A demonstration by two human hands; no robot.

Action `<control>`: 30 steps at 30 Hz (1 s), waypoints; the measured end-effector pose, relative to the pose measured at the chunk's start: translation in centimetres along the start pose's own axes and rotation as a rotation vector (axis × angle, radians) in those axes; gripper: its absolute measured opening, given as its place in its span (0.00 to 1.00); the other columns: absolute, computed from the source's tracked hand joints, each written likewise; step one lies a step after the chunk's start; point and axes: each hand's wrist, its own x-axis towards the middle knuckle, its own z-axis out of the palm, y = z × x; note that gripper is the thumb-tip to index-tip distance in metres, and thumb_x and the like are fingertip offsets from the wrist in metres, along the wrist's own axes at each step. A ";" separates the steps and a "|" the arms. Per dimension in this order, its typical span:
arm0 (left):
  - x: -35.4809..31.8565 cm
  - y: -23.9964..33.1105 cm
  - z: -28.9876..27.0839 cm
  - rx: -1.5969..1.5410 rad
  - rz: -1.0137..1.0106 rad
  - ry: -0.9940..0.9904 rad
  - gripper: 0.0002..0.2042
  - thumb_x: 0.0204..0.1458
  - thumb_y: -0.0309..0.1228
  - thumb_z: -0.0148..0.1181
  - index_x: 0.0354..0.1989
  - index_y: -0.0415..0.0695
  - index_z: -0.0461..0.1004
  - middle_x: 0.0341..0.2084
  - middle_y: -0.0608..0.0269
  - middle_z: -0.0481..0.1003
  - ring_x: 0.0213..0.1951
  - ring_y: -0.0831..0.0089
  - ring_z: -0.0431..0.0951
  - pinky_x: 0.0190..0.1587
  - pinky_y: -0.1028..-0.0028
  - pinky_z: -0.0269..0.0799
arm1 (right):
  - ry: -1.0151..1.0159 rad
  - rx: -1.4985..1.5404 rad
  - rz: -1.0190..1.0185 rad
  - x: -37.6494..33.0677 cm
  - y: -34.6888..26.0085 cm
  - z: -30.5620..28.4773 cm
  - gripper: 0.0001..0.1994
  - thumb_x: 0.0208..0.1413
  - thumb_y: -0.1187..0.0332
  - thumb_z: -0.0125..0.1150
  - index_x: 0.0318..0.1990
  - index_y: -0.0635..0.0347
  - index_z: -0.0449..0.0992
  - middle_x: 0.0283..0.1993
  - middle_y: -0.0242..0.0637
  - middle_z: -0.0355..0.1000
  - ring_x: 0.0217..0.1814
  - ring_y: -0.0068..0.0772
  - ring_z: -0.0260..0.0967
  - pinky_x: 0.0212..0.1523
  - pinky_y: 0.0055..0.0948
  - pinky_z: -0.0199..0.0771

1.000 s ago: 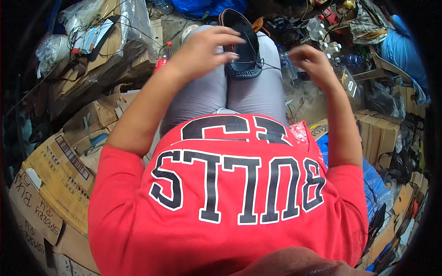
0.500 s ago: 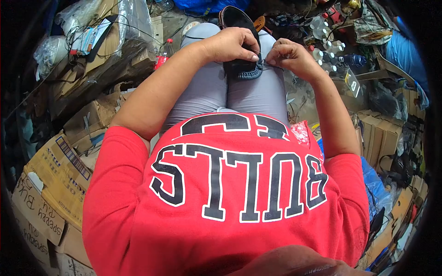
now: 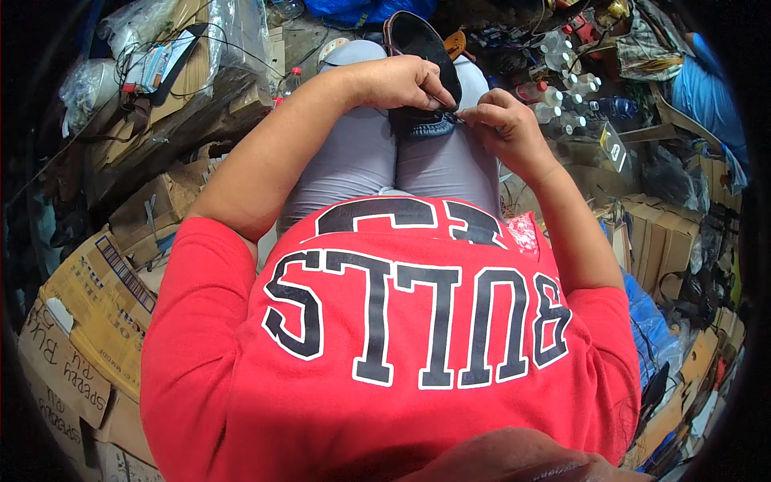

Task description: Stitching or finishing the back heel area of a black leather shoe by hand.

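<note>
Across my thighs lies a black shoe (image 3: 419, 42), its opening facing up and the puckered, stitched toe pointing toward me. My left hand (image 3: 411, 83) reaches over the shoe, with thumb and fingers pinched together at its upper near the toe. Close beside it, my right hand (image 3: 504, 128) has its thumb and forefinger pressed together at the shoe's right edge. Whatever is between those fingertips is too small to make out. The left hand covers part of the shoe's middle.
Several plastic bottles (image 3: 554, 95) stand beyond my right knee, and a red-capped bottle (image 3: 292, 80) is by my left knee. Flattened cardboard boxes (image 3: 96, 297) lie at left. A brown leather-like piece (image 3: 455, 42) rests behind the shoe. Stacked cardboard (image 3: 650, 237) stands at right.
My right hand has shifted slightly left and down, against the shoe's edge. My left fingers have moved a little down and curled in, closer to the right fingertips.
</note>
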 end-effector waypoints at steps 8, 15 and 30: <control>0.3 -0.4 -0.2 0.110 0.080 -0.033 0.14 0.46 0.28 0.60 0.44 0.47 0.78 0.32 0.59 0.73 0.38 0.67 0.73 0.45 0.73 0.66 | -0.262 -0.543 -0.182 2.5 -3.3 -1.7 0.11 0.42 0.78 0.53 0.33 0.55 0.79 0.35 0.41 0.69 0.38 0.45 0.70 0.39 0.39 0.70; 1.1 -1.3 0.9 -0.016 -0.058 0.178 0.15 0.36 0.24 0.68 0.37 0.42 0.77 0.31 0.60 0.73 0.37 0.67 0.75 0.42 0.73 0.70 | -0.301 -0.412 -0.061 2.8 -2.9 -0.7 0.09 0.46 0.76 0.55 0.35 0.56 0.79 0.35 0.43 0.70 0.40 0.46 0.71 0.40 0.38 0.71; -4.2 1.2 5.1 0.339 0.026 0.818 0.17 0.44 0.28 0.63 0.45 0.44 0.70 0.37 0.56 0.73 0.37 0.58 0.75 0.41 0.66 0.71 | -0.183 0.316 0.310 1.2 -0.4 -0.8 0.10 0.51 0.66 0.61 0.39 0.61 0.78 0.26 0.30 0.71 0.26 0.19 0.65 0.28 0.21 0.64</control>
